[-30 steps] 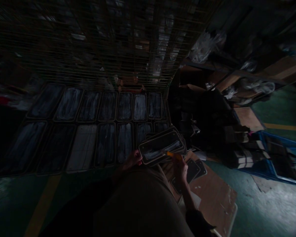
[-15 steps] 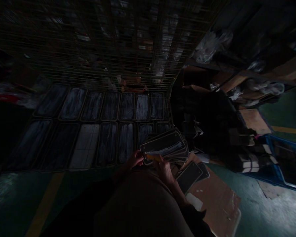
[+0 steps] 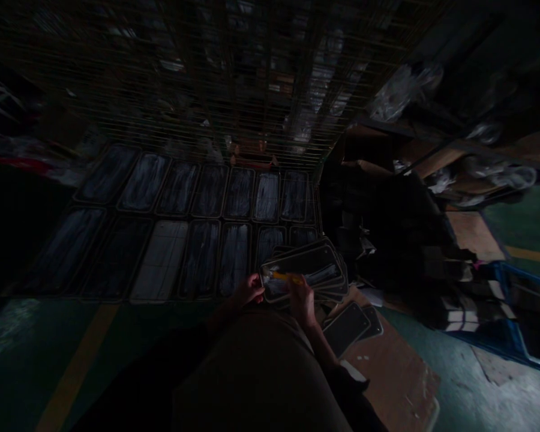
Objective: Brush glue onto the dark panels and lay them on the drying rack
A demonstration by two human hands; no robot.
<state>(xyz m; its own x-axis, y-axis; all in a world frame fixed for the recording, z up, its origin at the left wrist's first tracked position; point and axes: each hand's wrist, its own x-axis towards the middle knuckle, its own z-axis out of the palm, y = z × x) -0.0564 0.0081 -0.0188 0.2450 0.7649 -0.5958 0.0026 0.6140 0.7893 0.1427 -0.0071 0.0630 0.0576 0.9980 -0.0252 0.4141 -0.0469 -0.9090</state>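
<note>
My right hand (image 3: 301, 298) is closed around the yellow handle of a brush (image 3: 279, 276). The brush's pale end touches the left part of a dark rectangular panel (image 3: 303, 258) with rounded corners and a light rim. Whitish streaks run across that panel. It is the topmost of several similar panels, fanned out unevenly beneath it. My left hand (image 3: 251, 291) grips the panel's left edge between thumb and fingers. Dim light hides the fine detail of the fingers.
Two rows of streaked panels (image 3: 202, 255) lie to the front and left, one of them paler (image 3: 159, 258). A wire mesh (image 3: 198, 90) rises behind. To the right are two dark plates (image 3: 348, 327) on a brown board (image 3: 396, 366), and a blue crate (image 3: 504, 300).
The brush has moved up and its handle now lies flatter, its pale end near the panel's left edge. My left hand stays at the edge. The view has shifted slightly.
</note>
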